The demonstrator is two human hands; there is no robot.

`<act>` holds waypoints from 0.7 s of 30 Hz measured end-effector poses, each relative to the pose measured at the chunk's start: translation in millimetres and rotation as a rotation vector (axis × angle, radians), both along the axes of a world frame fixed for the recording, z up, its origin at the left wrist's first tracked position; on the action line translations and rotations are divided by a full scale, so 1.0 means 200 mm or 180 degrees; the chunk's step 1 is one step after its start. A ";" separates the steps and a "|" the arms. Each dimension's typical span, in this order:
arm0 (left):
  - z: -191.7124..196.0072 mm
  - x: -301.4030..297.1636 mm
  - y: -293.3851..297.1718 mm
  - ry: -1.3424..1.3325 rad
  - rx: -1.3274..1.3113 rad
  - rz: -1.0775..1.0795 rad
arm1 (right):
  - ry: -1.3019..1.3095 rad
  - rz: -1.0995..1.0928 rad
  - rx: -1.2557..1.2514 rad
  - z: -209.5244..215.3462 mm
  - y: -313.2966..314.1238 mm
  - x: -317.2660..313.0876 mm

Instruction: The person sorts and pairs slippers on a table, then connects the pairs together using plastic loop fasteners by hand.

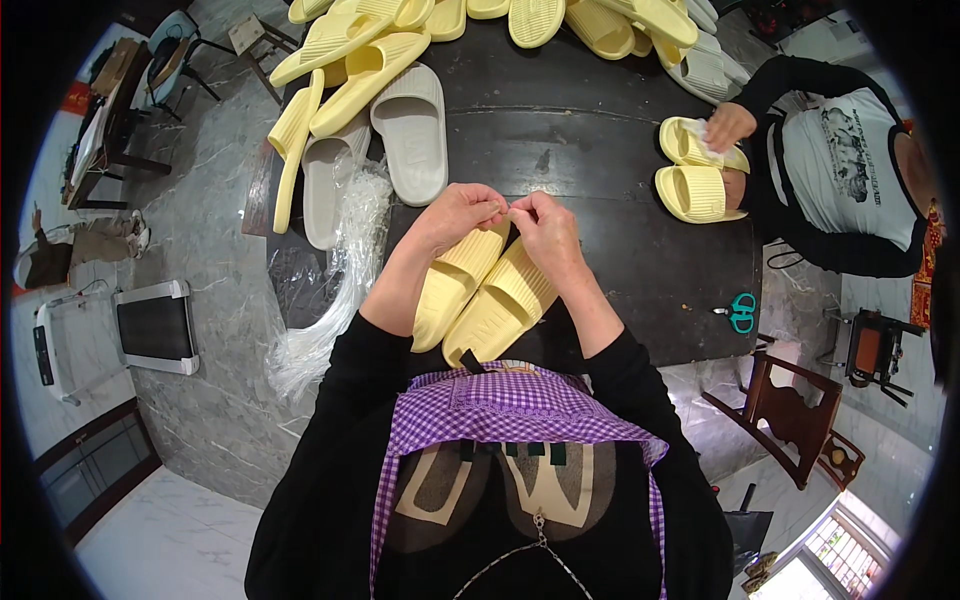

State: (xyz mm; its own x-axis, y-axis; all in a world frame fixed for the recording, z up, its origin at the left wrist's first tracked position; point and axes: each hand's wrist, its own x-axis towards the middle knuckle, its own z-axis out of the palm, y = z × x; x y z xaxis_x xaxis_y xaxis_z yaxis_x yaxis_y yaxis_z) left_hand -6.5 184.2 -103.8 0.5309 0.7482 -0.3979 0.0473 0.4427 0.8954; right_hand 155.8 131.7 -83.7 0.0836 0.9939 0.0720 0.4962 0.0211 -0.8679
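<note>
Work on the pair of yellow slippers (490,318) at the centre of the frame appears to be partway along: the 2 slippers lie side by side with their toe ends up the frame, just in front of the person. The left hand (462,214) and right hand (550,234) meet just above those toe ends, each narrowed to a pinch of thumb and finger; anything thin between the fingertips is too small to make out.

Much seems left. Along the upper edge, a pile of yellow slippers (535,22) lies loose and overlapping, spilling into the upper left, where 2 grey slippers (410,150) lie near each other. Below those, a bundle of transparent plastic (362,215) drapes down the left edge of the black table (600,155), near the left forearm, and looks largely unused.

At the right of the frame, a co-worker's hand (732,127) presses a white cloth (706,138) onto 1 of 2 other yellow slippers (690,195), so that pair too looks unfinished. Teal-handled scissors (742,318) lie below it, well apart from both hands.
</note>
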 end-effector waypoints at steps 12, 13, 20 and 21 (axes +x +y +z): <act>0.04 0.00 -0.03 0.0101 0.0024 -0.0025 | -0.0006 0.0249 -0.0023 0.02 0.01 0.04; 0.04 0.00 -0.03 0.0095 0.0034 -0.0018 | -0.0049 0.0298 0.0074 0.01 0.01 0.05; 0.05 -0.01 -0.02 0.0129 0.0065 -0.0231 | -0.0167 0.0485 0.0263 0.01 0.01 0.07; 0.05 -0.01 -0.02 0.0143 0.0078 -0.0285 | -0.0177 0.0521 0.0290 0.01 0.01 0.07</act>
